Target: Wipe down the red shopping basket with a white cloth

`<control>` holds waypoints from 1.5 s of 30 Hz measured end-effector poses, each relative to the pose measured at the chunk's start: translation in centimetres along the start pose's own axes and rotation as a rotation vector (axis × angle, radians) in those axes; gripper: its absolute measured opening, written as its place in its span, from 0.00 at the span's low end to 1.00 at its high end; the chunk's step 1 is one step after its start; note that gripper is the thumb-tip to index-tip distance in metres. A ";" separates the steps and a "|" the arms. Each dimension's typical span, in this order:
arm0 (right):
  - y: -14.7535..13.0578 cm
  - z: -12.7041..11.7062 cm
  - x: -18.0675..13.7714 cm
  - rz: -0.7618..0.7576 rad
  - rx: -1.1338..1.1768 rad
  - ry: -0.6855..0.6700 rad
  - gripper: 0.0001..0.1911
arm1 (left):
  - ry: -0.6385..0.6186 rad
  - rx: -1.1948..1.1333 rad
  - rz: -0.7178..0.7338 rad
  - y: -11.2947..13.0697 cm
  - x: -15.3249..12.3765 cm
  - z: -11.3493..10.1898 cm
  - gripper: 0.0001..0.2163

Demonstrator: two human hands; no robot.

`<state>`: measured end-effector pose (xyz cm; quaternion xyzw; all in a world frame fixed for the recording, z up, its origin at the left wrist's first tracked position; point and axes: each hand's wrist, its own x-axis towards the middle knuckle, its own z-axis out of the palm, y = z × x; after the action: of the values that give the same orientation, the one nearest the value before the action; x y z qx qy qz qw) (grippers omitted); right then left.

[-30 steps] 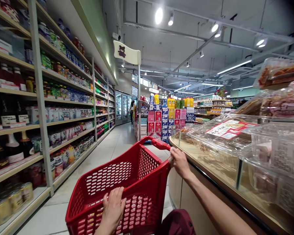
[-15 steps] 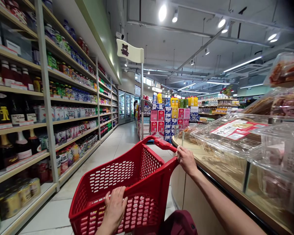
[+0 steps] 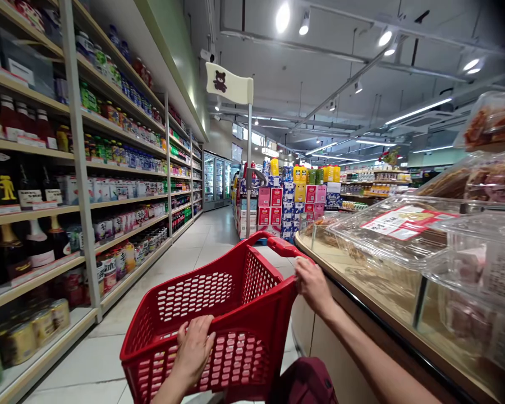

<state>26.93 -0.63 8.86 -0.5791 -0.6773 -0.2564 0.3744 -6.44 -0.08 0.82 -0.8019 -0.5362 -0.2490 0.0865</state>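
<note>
A red plastic shopping cart [image 3: 278, 322] with a perforated basket stands turned sideways in front of me, and no goods are visible inside it. My left hand [image 3: 193, 348] is closed over the near rim of its basket. My right hand [image 3: 312, 285] is wrapped around the end of the red handle [image 3: 284, 247], beside the counter's curved edge. Some of the fingers of that hand are hidden behind its back. Maroon cloth [image 3: 305, 381] shows below, close to the cart's right end.
Shelves [image 3: 126, 198] of drinks and jars line the left side. On the right, a counter [image 3: 362, 286] bears clear plastic food boxes [image 3: 382, 224]. Stacked cartons [image 3: 273, 216] stand ahead, and a cream bear flag [image 3: 229, 83] rises on a pole. Tiled floor runs between.
The handle end and my right hand have shifted slightly left and down in view. The flag appears a little farther right and lower. Both hands keep their hold on the cart.
</note>
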 end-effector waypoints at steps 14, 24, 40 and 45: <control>-5.9 2.1 -1.7 -0.049 0.197 -0.028 0.23 | 0.168 -0.060 -0.007 5.7 0.9 -0.9 0.24; -2.7 0.6 -0.9 0.008 0.069 0.117 0.26 | 0.175 -0.410 0.094 10.4 4.2 0.3 0.28; -2.5 -0.6 -1.8 0.208 0.191 0.095 0.23 | 0.202 -0.395 0.313 15.3 8.9 1.5 0.17; 0.2 -0.6 -1.9 0.099 -0.044 -0.034 0.21 | 0.280 -0.141 0.463 5.7 4.1 1.1 0.21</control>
<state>27.34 -2.19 7.71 -0.6242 -0.6482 -0.2429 0.3622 0.22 1.34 2.64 -0.8647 -0.3030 -0.3678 0.1586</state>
